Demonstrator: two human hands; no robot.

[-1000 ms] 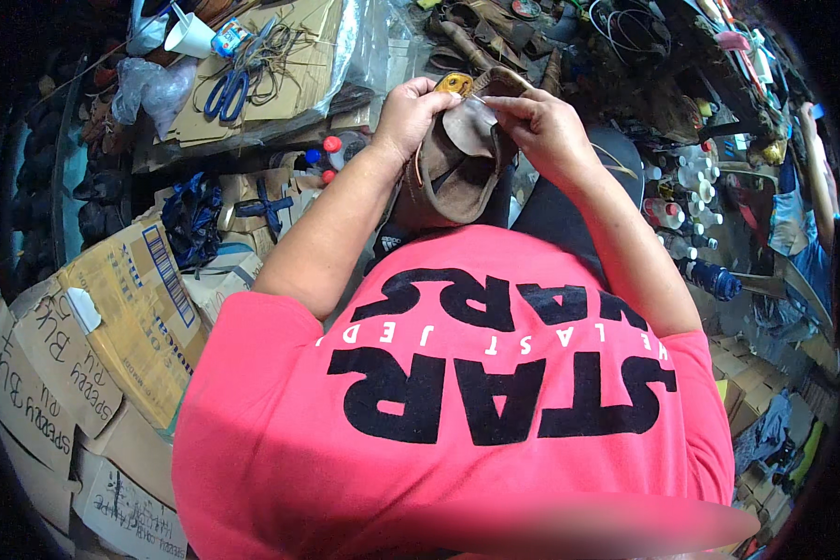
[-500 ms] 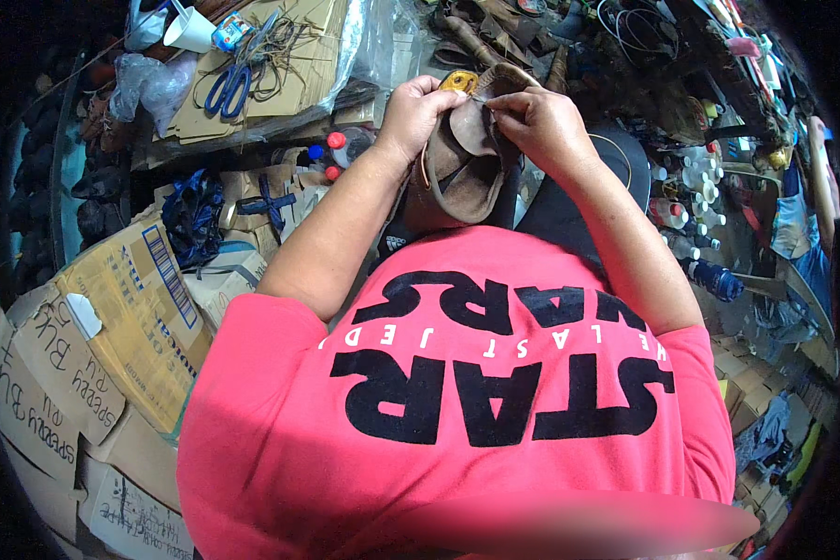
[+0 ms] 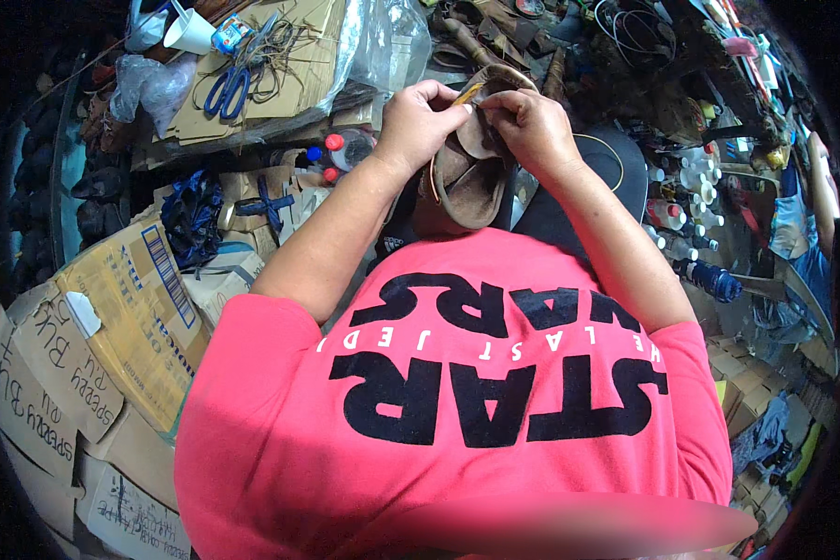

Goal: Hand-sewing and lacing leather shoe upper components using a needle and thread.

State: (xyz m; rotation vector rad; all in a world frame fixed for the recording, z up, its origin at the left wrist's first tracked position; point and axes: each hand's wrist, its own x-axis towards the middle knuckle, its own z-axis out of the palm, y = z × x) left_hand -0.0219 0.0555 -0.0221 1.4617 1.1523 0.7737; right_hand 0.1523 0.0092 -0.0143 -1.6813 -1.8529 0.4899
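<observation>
A brown leather shoe rests on my lap with its opening toward me and its tongue showing. My left hand is closed at its far left edge, thumb and forefinger pinching a small yellow piece seen nearly edge-on. Opposite, my right hand is closed in a pinch just above the tongue, its fingertips close to the left thumb. What the right fingertips hold is hidden. A thin pale cord curves beside my right wrist over my dark-clad leg.
Flattened cardboard at the far left carries blue-handled scissors and tangled strips. Left of me are cardboard boxes and a dark blue plastic bag. Several plastic bottles lie on the right. Leather scraps and tools crowd the far side.
The yellow piece has turned from showing its broad face to nearly edge-on. My right hand has shifted slightly left, and the cord's loop has moved slightly left.
</observation>
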